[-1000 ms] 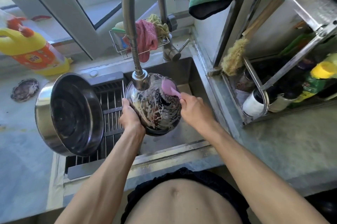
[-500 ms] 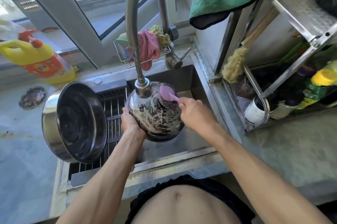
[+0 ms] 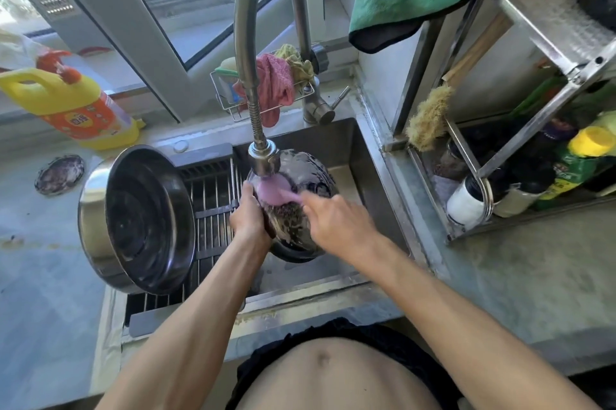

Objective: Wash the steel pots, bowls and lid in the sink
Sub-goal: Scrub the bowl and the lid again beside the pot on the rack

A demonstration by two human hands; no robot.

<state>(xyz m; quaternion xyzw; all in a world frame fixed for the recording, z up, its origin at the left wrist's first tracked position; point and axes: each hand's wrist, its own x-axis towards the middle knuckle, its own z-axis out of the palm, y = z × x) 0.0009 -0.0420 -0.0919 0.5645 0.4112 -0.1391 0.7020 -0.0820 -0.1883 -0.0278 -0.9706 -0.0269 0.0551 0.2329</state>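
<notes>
Fingers of the left hand [image 3: 247, 221] curl round the rim of a soapy steel bowl [image 3: 296, 209], tilted over the sink [image 3: 363, 156] under the tap [image 3: 263, 156]. The right hand [image 3: 336, 226], blurred, pinches a pink brush [image 3: 273, 192] inside the bowl. A ridged steel pot [image 3: 136, 219] leans on the grid rack [image 3: 210, 196] beside it.

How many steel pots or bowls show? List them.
2: a big pot tilted on the drain rack, and a soapy bowl held over the sink. More may be hidden.
</notes>
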